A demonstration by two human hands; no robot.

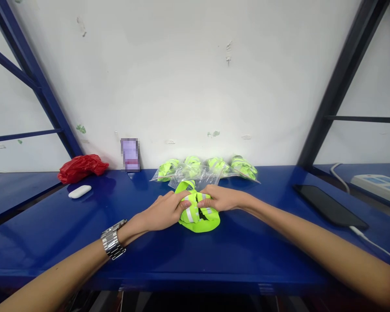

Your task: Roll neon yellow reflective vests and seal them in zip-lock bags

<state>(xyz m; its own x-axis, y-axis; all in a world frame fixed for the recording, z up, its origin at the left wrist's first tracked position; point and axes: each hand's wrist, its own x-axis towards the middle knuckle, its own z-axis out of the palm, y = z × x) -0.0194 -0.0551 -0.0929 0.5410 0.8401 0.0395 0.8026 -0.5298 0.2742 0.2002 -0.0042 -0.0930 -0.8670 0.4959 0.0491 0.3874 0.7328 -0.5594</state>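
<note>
A neon yellow-green strap bundle [199,224] with silvery reflective stripes and a black part is at the middle of the blue table. My left hand [165,211] grips its left side, thumb on top. On its right side my right hand [220,198] pinches the fabric, also with the thumb on top. The fingers under the bundle are hidden. A loop of the strap stands up behind it, and another hangs toward me. Just beyond lies a clear plastic bag [199,173], partly hidden by the bundle.
Several bagged neon bundles [218,164] line the wall. A red plastic bag [81,168], a white case [79,191] and an upright, pixelated phone [130,155] are at the left. At the right lie a black phone [329,206] with a white cable and a power strip [378,186].
</note>
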